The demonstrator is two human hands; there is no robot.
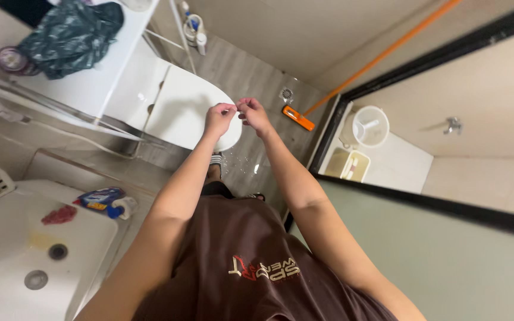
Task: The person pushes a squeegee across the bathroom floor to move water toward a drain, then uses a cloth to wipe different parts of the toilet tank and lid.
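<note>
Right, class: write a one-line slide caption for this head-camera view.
Left hand and right hand meet fingertip to fingertip above a closed white toilet lid in a bathroom.

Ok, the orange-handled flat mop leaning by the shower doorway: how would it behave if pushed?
The orange-handled flat mop looks long, thin and stiff, so probably light. It stands steeply tilted with only its small orange head on the grey floor, so a sideways nudge would likely slide or topple it. Wet spots on the floor suggest slipperiness.

Both arms outstretched, left hand (218, 117) and right hand (254, 115) pinching fingertips together.
</note>
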